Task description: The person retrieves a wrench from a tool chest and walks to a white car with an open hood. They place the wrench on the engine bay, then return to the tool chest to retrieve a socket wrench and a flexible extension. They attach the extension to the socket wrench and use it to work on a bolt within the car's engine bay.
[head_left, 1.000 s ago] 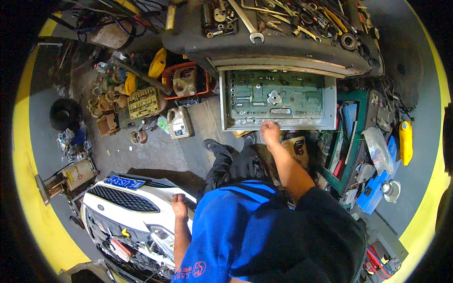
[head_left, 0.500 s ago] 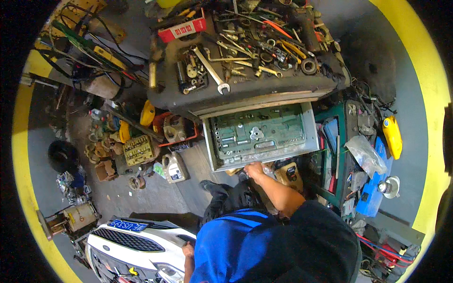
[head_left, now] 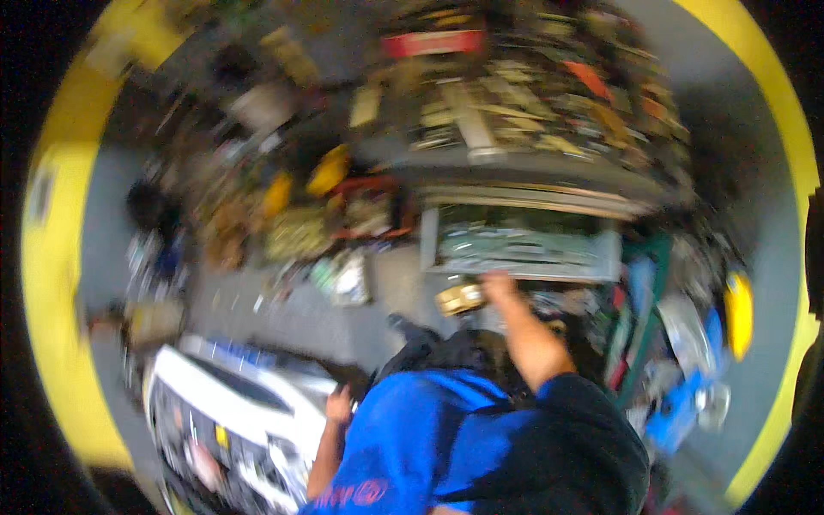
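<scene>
- The bench (head_left: 601, 167) stands at one o'clock from the centre of the view, its top heaped with tools that motion smears.
- The car front (head_left: 283, 382), white, lies between seven and eight o'clock, beside the person.
- The drawer (head_left: 558, 275) juts from the bench at three o'clock, pulled out toward the person.
- The tray (head_left: 532, 243), greenish, fills the drawer; its small pieces are too blurred to tell apart.
- The yellow bottle (head_left: 739, 316) is far out at three o'clock.
- The pale jug (head_left: 350, 281) is on the floor between eight and nine o'clock.
- The right hand (head_left: 496, 285), near four o'clock, is at the drawer's front edge; I cannot tell if its fingers grip it.
- The left hand (head_left: 339, 403), at seven o'clock, is by the car front's edge, fingers seemingly curled; whether they hold anything I cannot tell.
</scene>
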Tool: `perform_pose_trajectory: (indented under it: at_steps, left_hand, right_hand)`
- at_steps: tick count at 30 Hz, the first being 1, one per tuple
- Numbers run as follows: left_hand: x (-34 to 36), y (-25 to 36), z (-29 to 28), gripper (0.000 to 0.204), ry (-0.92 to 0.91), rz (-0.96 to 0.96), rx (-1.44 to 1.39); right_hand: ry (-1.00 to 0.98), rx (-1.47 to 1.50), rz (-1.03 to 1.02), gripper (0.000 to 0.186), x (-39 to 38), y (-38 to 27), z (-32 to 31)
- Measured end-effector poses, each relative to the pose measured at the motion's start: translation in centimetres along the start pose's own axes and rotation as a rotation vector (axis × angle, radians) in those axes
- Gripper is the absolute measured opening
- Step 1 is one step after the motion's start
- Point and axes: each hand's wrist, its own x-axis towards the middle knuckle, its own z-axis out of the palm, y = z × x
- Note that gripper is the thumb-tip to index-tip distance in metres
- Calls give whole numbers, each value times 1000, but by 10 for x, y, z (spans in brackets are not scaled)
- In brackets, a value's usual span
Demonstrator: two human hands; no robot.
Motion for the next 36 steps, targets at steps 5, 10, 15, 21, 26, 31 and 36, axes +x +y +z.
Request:
perform_pose_trajectory:
  at_steps: [5,10,15,21,26,31,36]
  left_hand:
    - [-28,-11,-3,39,113,-317,-473]
    - [-109,28,15,55,407,-694,-916]
    - [-201,69,110,49,595,-1064,-1210]
    - [-217,44,103,58,877,-1000,-1448]
    - [-218,-11,19,65,990,-612,-1561]
    - [-194,-59,32,59,1306,-262,-1869]
    - [-240,-110,24,60,1256,-152,-1979]
  right_hand:
    - [-29,1136,93,34,34,3,-48]
    - [132,700,45,58,72,-11,-102]
    - [-172,162,-26,68,32,-87,-67]
    - [-742,36,-635,22,-32,-231,61]
    - [-1001,-53,-1151,30,-354,-456,50]
    - [-871,-140,-1557,29,-468,-539,104]
    - [-952,91,-1182,23,-522,-573,116]
